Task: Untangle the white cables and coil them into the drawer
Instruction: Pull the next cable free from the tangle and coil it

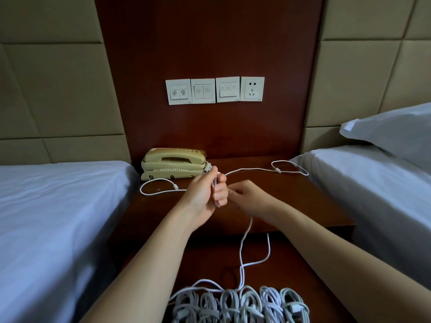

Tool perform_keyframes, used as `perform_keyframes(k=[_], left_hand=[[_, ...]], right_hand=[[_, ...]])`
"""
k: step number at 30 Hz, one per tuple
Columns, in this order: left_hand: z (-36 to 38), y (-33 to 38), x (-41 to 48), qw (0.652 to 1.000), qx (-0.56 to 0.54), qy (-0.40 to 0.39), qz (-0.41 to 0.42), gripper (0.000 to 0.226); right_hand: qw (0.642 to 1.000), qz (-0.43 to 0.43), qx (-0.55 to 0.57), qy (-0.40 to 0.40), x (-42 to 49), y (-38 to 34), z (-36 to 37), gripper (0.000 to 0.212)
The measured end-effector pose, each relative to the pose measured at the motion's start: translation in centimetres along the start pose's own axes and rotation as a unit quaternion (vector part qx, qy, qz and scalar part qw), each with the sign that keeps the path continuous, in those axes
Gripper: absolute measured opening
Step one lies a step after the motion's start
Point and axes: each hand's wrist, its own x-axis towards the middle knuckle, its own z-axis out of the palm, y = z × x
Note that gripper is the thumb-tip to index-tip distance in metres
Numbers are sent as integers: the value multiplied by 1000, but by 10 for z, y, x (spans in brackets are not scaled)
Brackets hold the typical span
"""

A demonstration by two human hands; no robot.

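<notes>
Left hand (205, 191) grips a folded bundle of the white cable (253, 169) in its fist above the nightstand (310, 206). Right hand (248, 199) lies just beside it, fingers curled toward the bundle; whether they pinch the cable cannot be told. One strand runs right to a loop and another drops to the coiled cables (240, 304) at the near edge.

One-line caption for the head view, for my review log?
Left hand grips a white cable above the nightstand, right hand beside it; coiled cables lie bundled nearer the camera.
</notes>
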Motion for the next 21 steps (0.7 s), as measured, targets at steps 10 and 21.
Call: perform_keyframes(k=[10,21], left_hand=[[-9,5,9,988,-39,130,70,43],[-32,-2,19,928,286,215,101,46]], right_hand=[[981,7,-52,-184,-13,-30,11,31],[993,-106,0,-56,-12,-47,-5,30]])
